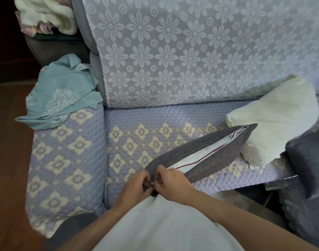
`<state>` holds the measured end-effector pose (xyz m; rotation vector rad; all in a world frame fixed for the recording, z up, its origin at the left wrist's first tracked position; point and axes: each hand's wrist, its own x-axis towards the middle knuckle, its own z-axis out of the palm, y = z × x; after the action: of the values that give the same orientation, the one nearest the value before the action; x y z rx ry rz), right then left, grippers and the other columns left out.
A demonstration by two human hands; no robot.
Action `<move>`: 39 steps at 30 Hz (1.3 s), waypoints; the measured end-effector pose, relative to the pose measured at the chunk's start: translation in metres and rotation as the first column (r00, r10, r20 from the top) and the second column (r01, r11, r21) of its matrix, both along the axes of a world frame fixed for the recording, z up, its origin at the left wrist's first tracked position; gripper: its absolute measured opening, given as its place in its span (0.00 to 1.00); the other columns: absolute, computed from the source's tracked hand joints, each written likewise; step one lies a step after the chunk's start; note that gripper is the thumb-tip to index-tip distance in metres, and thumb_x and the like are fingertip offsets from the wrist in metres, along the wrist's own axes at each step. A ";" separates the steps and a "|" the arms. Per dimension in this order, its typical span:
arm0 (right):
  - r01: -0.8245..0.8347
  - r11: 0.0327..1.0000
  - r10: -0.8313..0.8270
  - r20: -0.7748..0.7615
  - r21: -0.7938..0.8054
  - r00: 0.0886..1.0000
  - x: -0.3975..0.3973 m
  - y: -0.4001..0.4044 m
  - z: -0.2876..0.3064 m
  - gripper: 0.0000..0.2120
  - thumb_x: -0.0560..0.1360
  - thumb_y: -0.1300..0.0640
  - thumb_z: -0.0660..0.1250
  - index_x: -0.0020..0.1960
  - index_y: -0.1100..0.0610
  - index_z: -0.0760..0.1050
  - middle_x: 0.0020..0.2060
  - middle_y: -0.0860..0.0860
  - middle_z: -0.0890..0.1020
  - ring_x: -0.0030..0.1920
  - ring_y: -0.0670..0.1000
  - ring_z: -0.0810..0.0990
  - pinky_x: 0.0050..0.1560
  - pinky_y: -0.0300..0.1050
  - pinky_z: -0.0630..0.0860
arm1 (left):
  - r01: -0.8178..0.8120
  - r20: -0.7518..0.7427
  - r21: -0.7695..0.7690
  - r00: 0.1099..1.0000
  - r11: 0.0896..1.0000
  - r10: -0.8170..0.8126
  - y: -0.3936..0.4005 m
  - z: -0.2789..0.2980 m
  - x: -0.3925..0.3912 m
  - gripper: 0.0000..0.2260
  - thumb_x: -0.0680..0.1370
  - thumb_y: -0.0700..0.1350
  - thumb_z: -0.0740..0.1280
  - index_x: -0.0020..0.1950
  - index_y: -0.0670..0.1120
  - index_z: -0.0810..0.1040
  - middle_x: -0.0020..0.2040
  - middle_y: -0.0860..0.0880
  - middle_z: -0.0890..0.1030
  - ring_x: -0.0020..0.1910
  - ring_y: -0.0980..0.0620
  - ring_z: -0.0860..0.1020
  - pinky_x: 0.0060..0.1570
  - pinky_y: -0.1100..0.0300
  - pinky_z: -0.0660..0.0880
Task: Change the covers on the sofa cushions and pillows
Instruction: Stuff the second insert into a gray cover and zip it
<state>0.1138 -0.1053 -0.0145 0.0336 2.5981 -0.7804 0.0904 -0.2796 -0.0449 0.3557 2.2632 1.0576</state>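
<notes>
Now both my hands, left hand (135, 185) and right hand (170, 182), pinch the grey woven cushion cover's (200, 151) near corner at the sofa's (68, 160) front edge, apparently steadying its zip.

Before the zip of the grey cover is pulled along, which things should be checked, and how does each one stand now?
1. Both hands at the near corner of the grey cover: ok; left hand and right hand pinch there.
2. Zip slider gripped: cannot tell, fingers hide it.
3. Opening free along its length: ok, it gapes and the white insert shows.
4. Insert fully inside: cannot tell.
5. Cream pillow clear of the cover: not ok, it lies against the far end.
6. Teal cover out of the way: ok, on the armrest.
</notes>
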 end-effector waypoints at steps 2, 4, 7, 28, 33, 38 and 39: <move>-0.035 0.999 0.035 -0.001 -0.032 0.999 0.000 0.003 0.001 0.09 0.75 0.52 0.66 0.54 0.51 0.70 0.43 0.52 0.83 0.46 0.57 0.79 0.44 0.51 0.74 | -0.030 0.032 0.022 0.999 0.999 0.030 -0.001 0.001 0.000 0.13 0.74 0.45 0.73 0.44 0.54 0.68 0.40 0.53 0.76 0.40 0.53 0.75 0.41 0.52 0.74; -0.128 0.991 0.127 -0.044 -0.025 0.991 0.000 0.006 0.001 0.07 0.76 0.53 0.65 0.54 0.50 0.74 0.44 0.51 0.83 0.46 0.56 0.79 0.44 0.49 0.74 | -0.037 0.043 0.033 0.998 0.999 0.036 -0.001 0.002 0.000 0.14 0.74 0.46 0.74 0.44 0.53 0.68 0.40 0.53 0.77 0.40 0.53 0.76 0.41 0.53 0.74; -0.261 0.964 0.265 -0.117 0.045 0.957 0.000 0.009 0.001 0.08 0.78 0.53 0.60 0.52 0.52 0.77 0.41 0.52 0.82 0.41 0.57 0.79 0.41 0.52 0.73 | -0.032 0.049 0.023 0.998 0.999 0.031 0.001 0.004 -0.001 0.14 0.72 0.43 0.74 0.44 0.53 0.69 0.39 0.52 0.77 0.39 0.54 0.75 0.39 0.56 0.73; 0.172 0.907 -0.162 -0.058 0.385 0.985 0.005 0.009 0.011 0.10 0.78 0.61 0.61 0.48 0.54 0.58 0.41 0.53 0.82 0.41 0.60 0.79 0.44 0.49 0.62 | 0.165 -0.202 -0.251 0.955 0.954 -0.219 0.019 0.024 0.000 0.07 0.81 0.48 0.65 0.47 0.48 0.69 0.46 0.52 0.72 0.47 0.48 0.73 0.46 0.49 0.73; 0.269 0.851 -0.235 -0.132 0.450 0.963 0.008 0.038 -0.004 0.25 0.64 0.67 0.75 0.41 0.54 0.58 0.25 0.55 0.74 0.25 0.59 0.73 0.34 0.46 0.61 | 0.167 -0.218 -0.283 0.948 0.944 -0.233 0.015 0.023 0.004 0.07 0.81 0.48 0.65 0.47 0.46 0.70 0.46 0.53 0.71 0.47 0.50 0.72 0.44 0.51 0.72; 0.416 0.818 -0.402 -0.122 0.397 0.908 0.005 0.068 -0.015 0.08 0.80 0.62 0.61 0.44 0.57 0.62 0.36 0.58 0.80 0.41 0.64 0.79 0.44 0.51 0.62 | 0.175 -0.208 -0.334 0.945 0.926 -0.253 0.015 0.021 0.005 0.07 0.81 0.48 0.64 0.46 0.47 0.70 0.46 0.53 0.71 0.46 0.50 0.73 0.41 0.52 0.69; 0.433 0.805 -0.422 -0.122 0.405 0.898 0.005 0.073 -0.017 0.08 0.81 0.61 0.59 0.45 0.57 0.62 0.38 0.57 0.80 0.43 0.63 0.79 0.45 0.52 0.63 | 0.166 -0.213 -0.340 0.945 0.926 -0.248 0.014 0.022 0.005 0.07 0.81 0.48 0.65 0.46 0.47 0.70 0.46 0.53 0.72 0.47 0.50 0.73 0.41 0.52 0.69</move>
<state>0.1189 -0.0322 -0.0316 0.7703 2.7692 -0.3290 0.0950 -0.2651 -0.0227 0.6071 2.5029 0.5485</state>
